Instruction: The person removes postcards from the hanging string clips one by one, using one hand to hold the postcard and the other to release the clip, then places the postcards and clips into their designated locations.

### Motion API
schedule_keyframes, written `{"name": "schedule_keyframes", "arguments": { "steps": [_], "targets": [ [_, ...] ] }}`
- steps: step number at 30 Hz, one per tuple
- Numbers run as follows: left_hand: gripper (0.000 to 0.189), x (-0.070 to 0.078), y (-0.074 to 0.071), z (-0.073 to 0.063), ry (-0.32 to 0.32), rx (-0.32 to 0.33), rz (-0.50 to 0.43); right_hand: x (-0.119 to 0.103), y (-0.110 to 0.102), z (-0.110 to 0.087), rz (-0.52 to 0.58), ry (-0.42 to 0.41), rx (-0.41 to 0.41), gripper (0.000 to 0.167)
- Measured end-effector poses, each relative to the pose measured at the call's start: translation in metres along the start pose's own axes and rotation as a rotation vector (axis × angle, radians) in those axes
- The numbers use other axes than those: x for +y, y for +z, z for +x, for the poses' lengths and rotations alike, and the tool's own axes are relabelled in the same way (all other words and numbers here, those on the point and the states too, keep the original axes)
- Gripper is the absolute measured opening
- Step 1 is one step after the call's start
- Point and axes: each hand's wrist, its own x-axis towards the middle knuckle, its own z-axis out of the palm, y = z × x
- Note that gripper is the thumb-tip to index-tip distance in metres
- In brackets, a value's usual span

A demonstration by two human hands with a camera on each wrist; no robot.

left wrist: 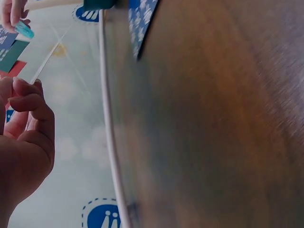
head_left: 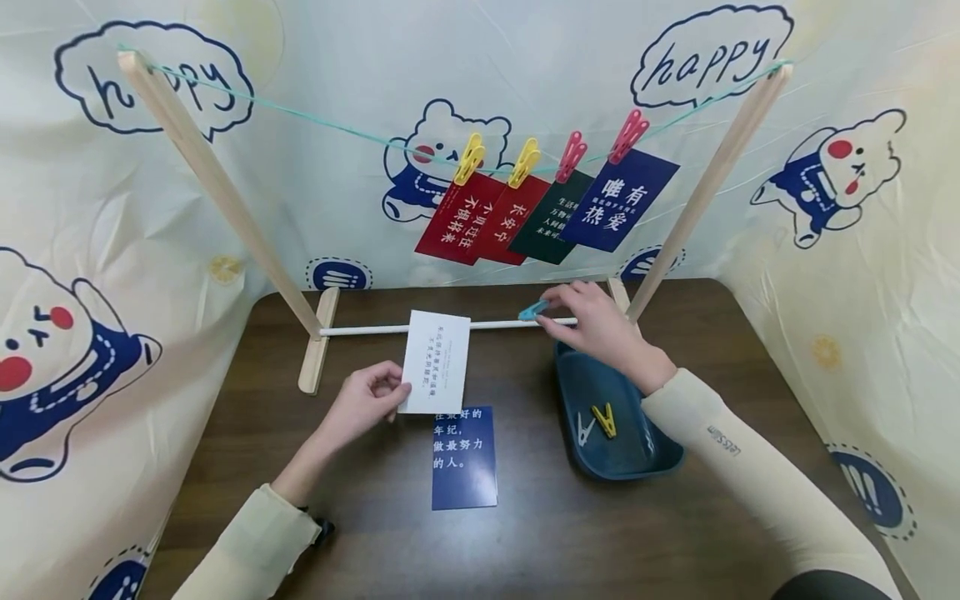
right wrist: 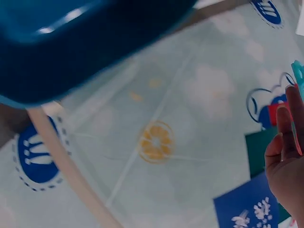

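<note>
Backdrop (head_left: 330, 50): pale printed sheet; fills the top and both sides of the head view.
Surface (head_left: 360, 500): dark wood grain; occupies the lower middle of the frame.
Rack (head_left: 217, 187): two wooden posts (head_left: 708, 196), at upper left and upper right, leaning outward; a white bar (head_left: 360, 330) runs between their feet across the middle of the frame.
String (head_left: 315, 118): green-blue; spans the post tops and sags at upper centre.
Tray (head_left: 622, 458): dark blue; on the surface, right of centre.
Right hand (head_left: 588, 323): right of centre, above the tray's far end in the frame; grip pinching the teal clip between thumb and fingers.
Left hand (head_left: 367, 396): left of centre; grip pinching the white card at its lower left edge.
White card (head_left: 437, 362): centre of the frame, printed face toward the head camera; overlaps the upper edge of the navy card (head_left: 465, 479) in that view. Contact between the two: cannot be told.
Navy card: lower centre, flat on the surface, lettering upward.
Hung cards: upper centre, overlapping; left to right, two red cards (head_left: 517, 221), one green card (head_left: 551, 225), one blue card (head_left: 622, 200).
Hanging clips: two yellow clips (head_left: 469, 160) on the red cards; two pink clips (head_left: 629, 137), one each on green and blue.
Teal clip (head_left: 533, 311): at the right hand's fingertips, near the white bar.
Loose clips: one grey clip (head_left: 581, 435) and one yellow clip (head_left: 611, 423), side by side in the tray.
</note>
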Motion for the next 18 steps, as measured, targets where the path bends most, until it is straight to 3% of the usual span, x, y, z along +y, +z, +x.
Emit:
{"name": "schedule_keyframes", "arguments": {
  "steps": [11,18],
  "targets": [
    [0.008,-0.012,0.028,-0.013,-0.058,-0.126,0.0,0.03,0.006,-0.036,-0.057,0.156,-0.125,0.033],
    [0.011,-0.021,0.044,-0.023,-0.09,-0.235,0.003,0.048,0.002,-0.059,-0.095,0.198,-0.222,0.03]
  ]
}}
